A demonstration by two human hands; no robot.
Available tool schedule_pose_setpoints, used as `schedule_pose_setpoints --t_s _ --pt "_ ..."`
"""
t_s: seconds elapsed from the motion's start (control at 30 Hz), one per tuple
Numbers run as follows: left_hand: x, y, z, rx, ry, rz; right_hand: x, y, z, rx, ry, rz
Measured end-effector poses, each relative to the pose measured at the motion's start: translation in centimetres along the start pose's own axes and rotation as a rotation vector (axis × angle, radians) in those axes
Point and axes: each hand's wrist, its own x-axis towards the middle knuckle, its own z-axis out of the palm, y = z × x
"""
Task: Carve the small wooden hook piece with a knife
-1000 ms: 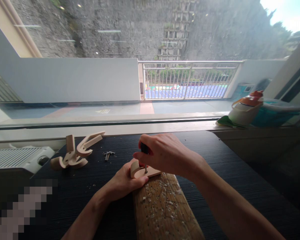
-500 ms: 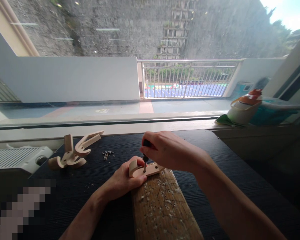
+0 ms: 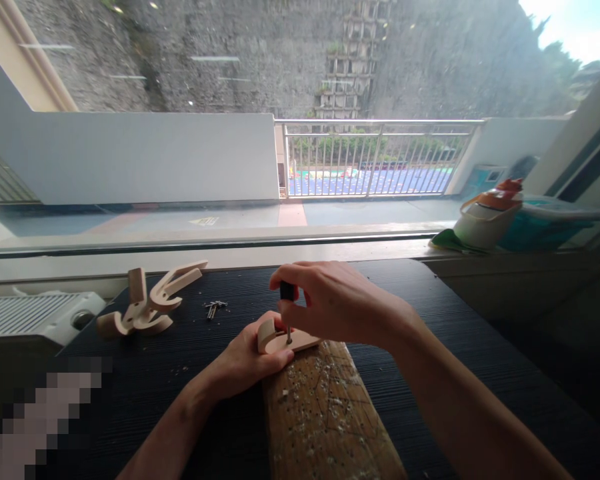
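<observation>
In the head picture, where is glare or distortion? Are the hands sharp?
Head view: sky blown out top right; light streaks reflect in the window glass; lens bends the window frame; pixelated patch hides the lower left; left hand and right hand look sharp.

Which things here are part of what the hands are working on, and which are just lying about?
In use: screwdriver in right hand, upright on the wooden hook; left hand gripping it; scarred board beneath.
Lying about: loose screws, spare hooks, white jug on the sill, radiator.
</observation>
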Motion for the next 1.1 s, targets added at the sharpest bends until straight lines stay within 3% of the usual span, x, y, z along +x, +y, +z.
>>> schedule_pose_setpoints --t_s 0.37,0.73,1.1 --pt "0.1 0.0 0.0 -0.04 -0.046 0.005 0.0 1.1 -0.5 0.089 -0.037 0.041" --pt "0.2 0.1 0.1 0.024 -0.015 0.0 0.4 0.7 0.5 -0.1 0.049 0.112" --pt "0.1 0.0 0.0 -0.029 -0.032 0.007 0.1 0.6 -0.3 0.034 0.017 -0.047"
